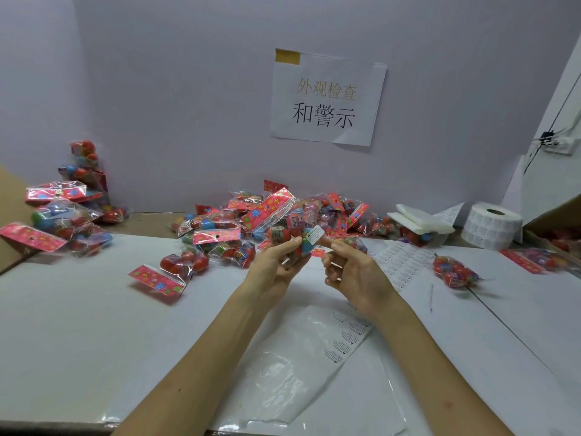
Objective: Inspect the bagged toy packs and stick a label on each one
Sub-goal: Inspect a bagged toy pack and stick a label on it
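Head view: a label meets 1 held toy pack, straight below the wall sign [327, 96].

The sticking step looks to be in hand. The left hand [276, 262] is clamped round the toy pack [292, 228], fingers curled under it, raised off the worktop [94, 309] below the sign. The right hand [352, 269] reaches its index finger and thumb to the white label [315, 235] at the pack's near end, with the other 3 fingers curled (pinching or only pressing, I cannot tell). Next, probably: smooth the label flat, then set the pack aside and take another from the pile [220, 228] below-left of the sign. The label roll [490, 225] waits below-right of it.
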Tool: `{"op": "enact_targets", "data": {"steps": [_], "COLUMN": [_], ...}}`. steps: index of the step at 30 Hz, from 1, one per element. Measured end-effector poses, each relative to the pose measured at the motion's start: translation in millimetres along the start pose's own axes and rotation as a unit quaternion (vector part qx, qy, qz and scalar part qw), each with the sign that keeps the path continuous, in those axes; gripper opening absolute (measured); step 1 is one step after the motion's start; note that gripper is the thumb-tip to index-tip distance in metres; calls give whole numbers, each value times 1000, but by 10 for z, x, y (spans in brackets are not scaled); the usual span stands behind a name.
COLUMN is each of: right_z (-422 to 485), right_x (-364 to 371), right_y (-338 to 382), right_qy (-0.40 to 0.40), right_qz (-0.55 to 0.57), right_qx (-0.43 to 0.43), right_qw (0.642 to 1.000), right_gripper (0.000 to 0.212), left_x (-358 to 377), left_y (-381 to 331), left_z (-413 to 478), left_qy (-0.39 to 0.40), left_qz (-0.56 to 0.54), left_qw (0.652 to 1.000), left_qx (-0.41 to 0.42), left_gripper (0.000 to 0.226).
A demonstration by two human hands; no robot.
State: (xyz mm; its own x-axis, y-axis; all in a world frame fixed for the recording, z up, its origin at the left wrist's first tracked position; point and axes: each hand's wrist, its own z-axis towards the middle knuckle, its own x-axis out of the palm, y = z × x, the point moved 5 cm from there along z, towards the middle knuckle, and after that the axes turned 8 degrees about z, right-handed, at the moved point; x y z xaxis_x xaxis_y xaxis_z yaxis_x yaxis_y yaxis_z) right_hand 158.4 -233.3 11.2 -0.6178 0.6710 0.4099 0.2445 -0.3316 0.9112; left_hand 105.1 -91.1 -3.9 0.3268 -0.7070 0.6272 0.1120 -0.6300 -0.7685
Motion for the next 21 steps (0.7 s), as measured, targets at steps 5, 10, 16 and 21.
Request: {"op": "enact_targets", "data": {"steps": [5, 10, 16, 21], "right_z": [-11, -16, 1, 5], "right_x": [23, 39, 40, 29], "right_y": [5, -3, -23, -23], "right_qy": [10, 25, 18, 13], "right_qz": [-4, -10, -27, -39], "right_qx": [-6, 0, 2, 4], "right_qw": [1000, 1000, 999, 999], "right_gripper": [21, 23, 27, 28], "left_x": [-42, -23, -14, -20], "left_y": [-8, -4, -5, -2], "left_z": [6, -3, -5, -4], "left_qy": [-34, -15, -9, -12], "left_qz": [-13, -4, -1, -4], "left_qw": [999, 1000, 1000, 1000], "left_qx": [-3, 1, 6, 3], "left_gripper": [18, 16, 19, 26]}}
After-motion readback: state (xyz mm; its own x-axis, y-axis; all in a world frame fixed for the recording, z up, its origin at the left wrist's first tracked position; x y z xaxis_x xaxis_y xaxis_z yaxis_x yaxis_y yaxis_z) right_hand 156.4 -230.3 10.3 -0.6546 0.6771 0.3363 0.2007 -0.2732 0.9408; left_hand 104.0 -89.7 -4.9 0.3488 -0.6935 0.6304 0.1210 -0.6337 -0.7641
